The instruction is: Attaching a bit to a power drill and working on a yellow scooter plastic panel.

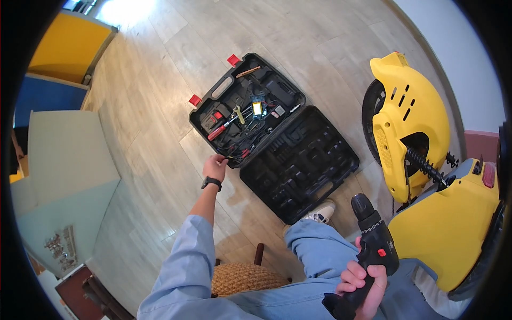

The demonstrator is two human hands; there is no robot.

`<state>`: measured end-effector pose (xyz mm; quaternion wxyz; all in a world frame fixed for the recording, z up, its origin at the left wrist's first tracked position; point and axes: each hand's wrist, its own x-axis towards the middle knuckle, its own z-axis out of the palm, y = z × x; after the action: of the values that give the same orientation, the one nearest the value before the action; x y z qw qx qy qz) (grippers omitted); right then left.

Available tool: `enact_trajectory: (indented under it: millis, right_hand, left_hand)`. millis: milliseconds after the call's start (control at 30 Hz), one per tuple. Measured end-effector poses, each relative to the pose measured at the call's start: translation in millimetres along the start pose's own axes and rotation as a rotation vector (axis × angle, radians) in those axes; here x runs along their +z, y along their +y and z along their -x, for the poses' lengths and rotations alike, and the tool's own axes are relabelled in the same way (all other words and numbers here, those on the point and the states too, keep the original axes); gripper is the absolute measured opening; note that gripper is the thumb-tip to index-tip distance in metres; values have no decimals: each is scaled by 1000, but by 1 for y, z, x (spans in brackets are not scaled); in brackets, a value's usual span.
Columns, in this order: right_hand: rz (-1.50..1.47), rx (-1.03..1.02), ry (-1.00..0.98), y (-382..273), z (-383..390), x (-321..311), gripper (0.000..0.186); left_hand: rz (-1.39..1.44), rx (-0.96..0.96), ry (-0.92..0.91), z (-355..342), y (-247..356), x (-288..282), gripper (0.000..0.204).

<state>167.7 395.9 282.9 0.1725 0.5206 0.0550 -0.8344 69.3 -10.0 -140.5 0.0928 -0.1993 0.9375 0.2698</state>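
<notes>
In my right hand (365,282) is a black cordless drill (377,240) with a red button on its side. My fingers wrap round its grip, and its chuck points up and away from me. My left hand (214,167) reaches to the near left corner of an open black tool case (234,166) on the floor. Its fingers look pinched together at the rim, and what they hold, if anything, is too small to make out. Inside the case lie a red-handled screwdriver (217,133), a yellowish wrench (239,114), a blue device with a lit screen (258,108) and dark cables.
The case lid (298,162), with moulded recesses, lies folded back towards my shoe (321,212). A yellow two-wheeler (426,106) stands close on the right. I sit on a woven stool (248,278). Pale cabinets (69,154) line the left side.
</notes>
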Motion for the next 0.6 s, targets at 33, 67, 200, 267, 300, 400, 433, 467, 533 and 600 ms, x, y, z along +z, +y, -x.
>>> enact_trajectory:
  millis: [33,67,200,267,300,400,433,467,533,600]
  right_hand:
    - [2,-10,-1,0,0,0,16]
    - [4,-20,5,1,1,1,16]
    - [32,-24,25,0,3,0,17]
    - [38,-8,12,0,4,-1,17]
    - [35,-9,7,0,4,-1,17]
    - [31,-31,7,1,4,-3,17]
    - [31,-54,19,1,5,-3,17]
    - [32,-77,35,1,5,-4,17]
    - [20,-59,14,-1,5,-5,17]
    - [25,-45,7,-3,4,-7,17]
  left_hand:
    - [-19,-7,85,1,0,-1,16]
    - [-1,-49,60,-1,-1,-4,14]
    - [-275,-118,129,0,13,1,14]
    - [-276,73,141,-1,28,7,13]
    - [-275,177,162,0,36,10,13]
    - [-171,361,67,-15,69,26,13]
    - [-157,337,21,-21,81,32,16]
    - [-177,313,42,-24,92,38,22]
    - [-250,138,-107,-34,111,46,41]
    - [-286,10,-231,-41,124,49,45]
